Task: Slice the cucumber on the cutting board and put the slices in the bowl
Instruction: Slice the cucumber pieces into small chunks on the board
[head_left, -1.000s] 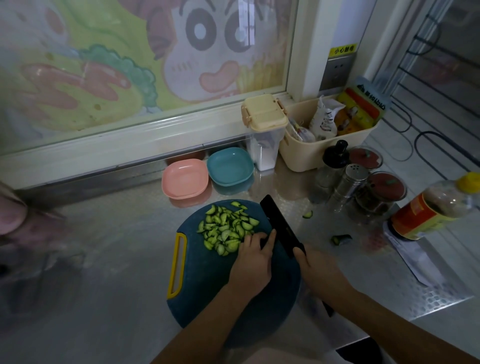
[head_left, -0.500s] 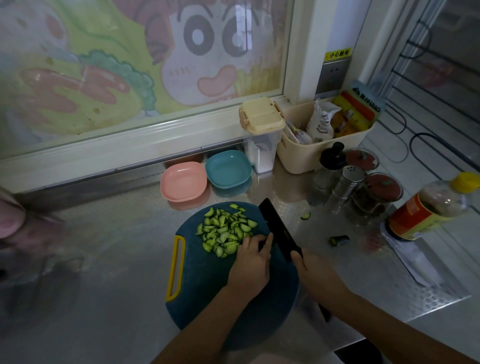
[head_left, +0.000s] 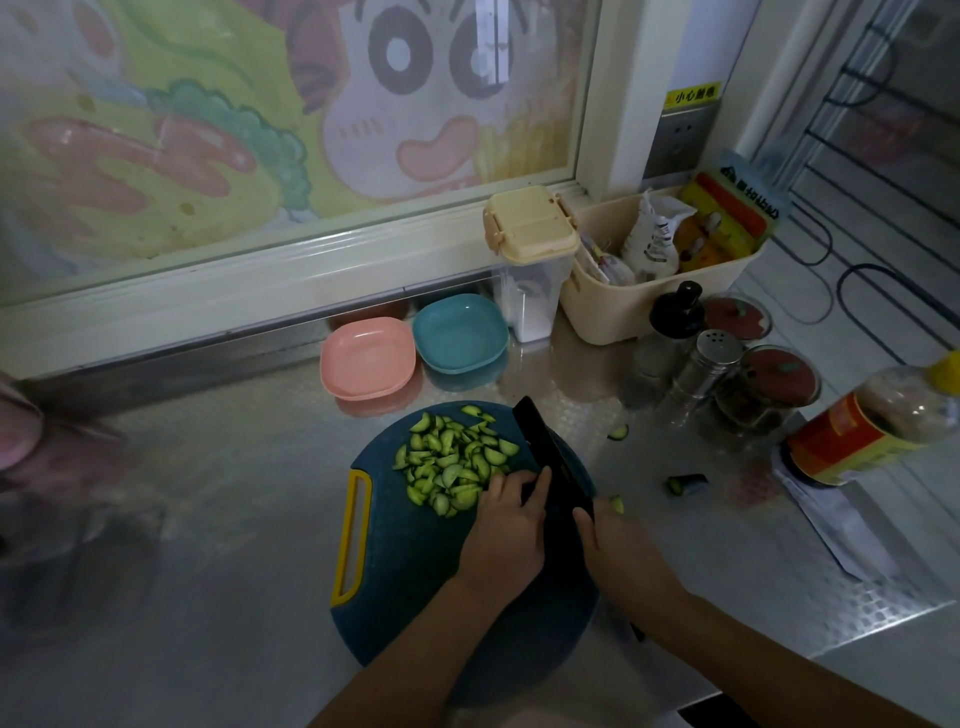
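A round dark blue cutting board (head_left: 405, 561) with a yellow handle lies on the steel counter. A pile of green cucumber slices (head_left: 452, 462) sits on its far half. My right hand (head_left: 618, 545) grips the handle of a black knife (head_left: 540, 441), whose blade stands on the board just right of the pile. My left hand (head_left: 506, 530) rests on the board, fingers stretched against the blade's left side and touching the nearest slices. Anything under that hand is hidden. A pink bowl (head_left: 366, 358) and a teal bowl (head_left: 460, 332) stand side by side behind the board.
Stray cucumber bits (head_left: 685, 483) lie on the counter right of the board. Spice jars and a shaker (head_left: 711, 364) crowd the right, with an oil bottle (head_left: 872, 421) beyond. A lidded canister (head_left: 530, 270) and a cream bin (head_left: 639, 306) stand by the window.
Both hands and the knife stay nearly where they were beside the pile; only the view has shifted slightly.
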